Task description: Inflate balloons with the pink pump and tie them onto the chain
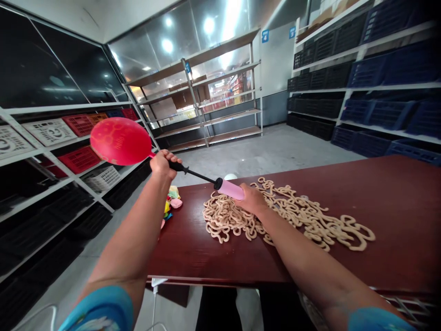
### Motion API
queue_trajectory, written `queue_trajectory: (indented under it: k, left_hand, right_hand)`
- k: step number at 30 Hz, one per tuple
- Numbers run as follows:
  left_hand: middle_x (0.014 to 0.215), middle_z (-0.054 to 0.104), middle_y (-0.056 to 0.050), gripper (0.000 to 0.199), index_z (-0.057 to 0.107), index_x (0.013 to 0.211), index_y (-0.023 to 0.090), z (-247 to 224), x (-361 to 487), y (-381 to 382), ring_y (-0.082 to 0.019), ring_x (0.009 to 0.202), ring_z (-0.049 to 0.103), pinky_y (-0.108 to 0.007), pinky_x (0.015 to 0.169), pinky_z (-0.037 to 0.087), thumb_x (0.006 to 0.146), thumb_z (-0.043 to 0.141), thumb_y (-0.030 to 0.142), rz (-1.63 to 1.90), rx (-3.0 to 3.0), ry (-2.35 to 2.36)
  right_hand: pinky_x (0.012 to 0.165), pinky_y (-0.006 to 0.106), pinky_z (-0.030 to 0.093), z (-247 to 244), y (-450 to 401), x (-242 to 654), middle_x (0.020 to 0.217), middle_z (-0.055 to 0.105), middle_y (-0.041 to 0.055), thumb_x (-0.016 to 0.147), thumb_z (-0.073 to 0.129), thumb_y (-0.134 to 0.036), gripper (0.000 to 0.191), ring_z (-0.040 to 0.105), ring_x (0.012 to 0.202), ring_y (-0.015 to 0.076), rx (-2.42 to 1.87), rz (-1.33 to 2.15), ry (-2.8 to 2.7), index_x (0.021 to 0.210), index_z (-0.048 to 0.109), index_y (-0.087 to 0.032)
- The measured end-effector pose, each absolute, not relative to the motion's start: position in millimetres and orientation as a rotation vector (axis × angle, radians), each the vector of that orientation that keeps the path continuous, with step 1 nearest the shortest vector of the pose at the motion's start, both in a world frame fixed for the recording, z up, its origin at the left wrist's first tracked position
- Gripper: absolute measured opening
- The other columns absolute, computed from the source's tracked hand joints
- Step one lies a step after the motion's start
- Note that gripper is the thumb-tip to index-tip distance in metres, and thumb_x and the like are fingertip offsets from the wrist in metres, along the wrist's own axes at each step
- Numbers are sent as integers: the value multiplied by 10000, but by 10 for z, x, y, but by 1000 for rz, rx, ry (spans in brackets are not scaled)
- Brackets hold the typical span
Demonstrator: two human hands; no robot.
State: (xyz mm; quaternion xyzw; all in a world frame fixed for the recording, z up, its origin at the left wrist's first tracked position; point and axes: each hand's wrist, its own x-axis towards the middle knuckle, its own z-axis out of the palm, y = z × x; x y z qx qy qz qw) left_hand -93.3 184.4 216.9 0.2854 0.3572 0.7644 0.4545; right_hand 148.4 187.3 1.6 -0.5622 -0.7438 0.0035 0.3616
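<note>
Around you is a storeroom with a grey floor (262, 156), and directly in front of you stands a dark red-brown, glossy tabletop (389, 197). Raised above and beyond its left end is an inflated, glossy red balloon (120, 140) with faint gold print, its body tilted off to the left and its neck running into your left hand (163, 164). Those fingers are closed around the neck and the black end piece of a pump with a pink cylindrical barrel (232, 189); a thin black rod (203, 176) joins the two parts. Your right hand (253, 199) is wrapped around the far end of the barrel, fingers clamped on it, above the tabletop.

Below your right hand and forearm spreads a loose heap of beige, curled, rope-like pieces (223, 218), trailing off to the right. Near the left edge, beside your left forearm, lies a small pile of limp, multicoloured pieces (175, 202). Part of a white rounded object (230, 176) shows behind the barrel.

Farther out, your left side has a white-framed rack (69, 106) holding white crates (50, 131) and red crates (80, 160); dark blue crates (386, 113) fill shelves at your right.
</note>
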Motion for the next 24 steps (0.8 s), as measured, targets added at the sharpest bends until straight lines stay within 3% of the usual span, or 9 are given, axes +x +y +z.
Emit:
queue_trajectory:
  k: [5, 18, 24]
  left_hand:
    - [471, 234, 72, 168, 309, 606, 187, 2175, -904, 1826, -62, 352, 290, -200, 410, 333, 699, 413, 93, 1929, 743, 855]
    - [464, 227, 70, 170, 321, 609, 195, 1412, -49, 1901, -74, 354, 303, -217, 426, 327, 721, 401, 95, 1820, 743, 822]
    - [462, 220, 72, 177, 311, 604, 193, 1640, -342, 1886, -78, 352, 305, -226, 429, 324, 700, 392, 69, 1866, 679, 851]
  right_hand:
    - [568, 300, 329, -9, 1877, 1477, 769, 624, 60, 623, 640, -451, 396, 555, 646, 188, -1435, 51, -1925, 925, 567, -206]
    - [599, 298, 357, 50, 1851, 1470, 782, 642, 74, 653, 637, -453, 382, 584, 673, 202, -1480, -7, -1924, 915, 559, -186]
    - [612, 298, 348, 85, 1865, 1497, 792, 637, 73, 650, 629, -420, 358, 576, 687, 199, -1453, -34, -1895, 919, 574, -191]
